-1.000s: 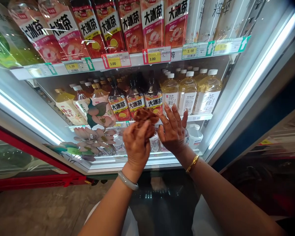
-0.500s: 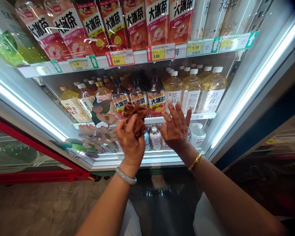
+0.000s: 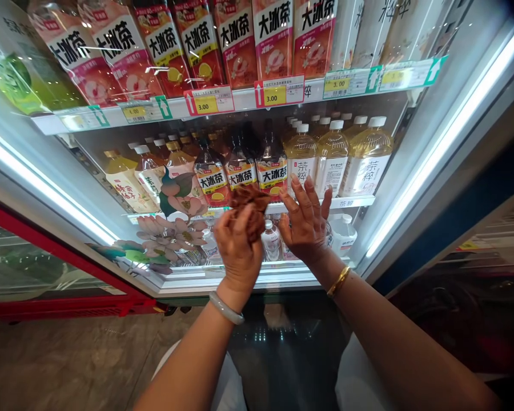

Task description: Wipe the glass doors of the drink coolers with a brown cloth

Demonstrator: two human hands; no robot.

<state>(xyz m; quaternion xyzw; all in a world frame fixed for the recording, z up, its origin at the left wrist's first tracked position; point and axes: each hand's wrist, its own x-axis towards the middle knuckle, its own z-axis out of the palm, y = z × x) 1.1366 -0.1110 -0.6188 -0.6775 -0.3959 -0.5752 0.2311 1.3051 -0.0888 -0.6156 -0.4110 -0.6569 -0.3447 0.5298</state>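
A crumpled brown cloth [image 3: 251, 211] is bunched in my left hand [image 3: 240, 248], whose fingers are wrapped around it. That hand is in front of the glass door [image 3: 188, 131] of a lit drinks cooler; whether the cloth touches the glass I cannot tell. To its right, my right hand [image 3: 305, 222] is spread with fingers apart and holds nothing. Its palm faces the glass, and it appears to rest against it. Behind the hands stand bottles of dark iced tea [image 3: 273, 171] and pale tea [image 3: 302, 151], inside the cooler.
Large cartons of iced tea [image 3: 235, 43] line the upper shelf above price tags [image 3: 278, 94]. Flower decals [image 3: 177, 234] sit on the glass at lower left. A red-framed unit [image 3: 68, 302] adjoins on the left. Tiled floor [image 3: 89, 354] lies below.
My left hand has moved to the right with the brown cloth, closer to my right hand. My right hand has stayed nearly in place.
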